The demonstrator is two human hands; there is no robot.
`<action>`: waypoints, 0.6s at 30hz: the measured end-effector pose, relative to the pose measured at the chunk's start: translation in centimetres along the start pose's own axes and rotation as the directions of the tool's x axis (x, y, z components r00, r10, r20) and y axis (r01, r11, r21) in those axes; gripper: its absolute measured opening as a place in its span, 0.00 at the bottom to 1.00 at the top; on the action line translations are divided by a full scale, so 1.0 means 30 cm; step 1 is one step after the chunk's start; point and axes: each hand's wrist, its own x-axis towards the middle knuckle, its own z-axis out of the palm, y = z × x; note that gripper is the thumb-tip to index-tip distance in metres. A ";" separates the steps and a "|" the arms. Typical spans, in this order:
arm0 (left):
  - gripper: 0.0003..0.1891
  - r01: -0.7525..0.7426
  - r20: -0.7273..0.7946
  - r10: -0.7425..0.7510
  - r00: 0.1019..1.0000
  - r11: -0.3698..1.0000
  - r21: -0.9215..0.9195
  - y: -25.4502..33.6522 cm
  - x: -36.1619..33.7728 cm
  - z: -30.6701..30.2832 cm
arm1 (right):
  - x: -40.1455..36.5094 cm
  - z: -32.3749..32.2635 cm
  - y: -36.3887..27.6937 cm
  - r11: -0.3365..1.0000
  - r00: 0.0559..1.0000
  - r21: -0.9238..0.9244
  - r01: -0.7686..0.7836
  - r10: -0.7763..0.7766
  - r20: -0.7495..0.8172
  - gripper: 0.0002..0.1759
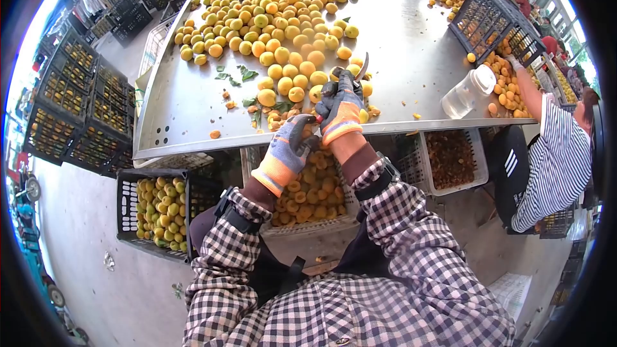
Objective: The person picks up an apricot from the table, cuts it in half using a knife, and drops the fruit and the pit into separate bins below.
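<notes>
Both hands wear orange and grey gloves with dark fingers and meet above the front edge of the metal table. My left hand is curled, with a small orange fruit partly showing between thumb and fingers. My right hand is closed round a knife, whose curved blade points up and away; a bit of red shows between the hands. Just beyond lie many yellow-orange fruits. Below the hands, a crate holds orange fruits.
Fruit-filled black crates stand at left. A clear container with white lid sits on the table. At right, a co-worker in a striped shirt reaches toward fruit. A white crate of brown scraps is under the table edge.
</notes>
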 end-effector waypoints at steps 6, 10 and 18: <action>0.20 -0.013 0.008 0.012 1.000 1.000 0.018 0.003 -0.005 -0.005 | 0.027 -0.021 0.011 0.998 0.998 0.015 -0.066 0.066 0.016 0.11; 0.21 -0.022 -0.024 0.019 1.000 0.991 -0.131 -0.001 -0.012 0.005 | 0.027 -0.021 0.011 0.990 0.990 0.007 -0.141 0.141 -0.013 0.11; 0.25 -0.088 0.042 0.089 0.995 0.996 -0.011 -0.016 -0.013 -0.027 | 0.073 -0.054 0.048 0.963 0.968 0.115 -0.244 0.234 0.097 0.12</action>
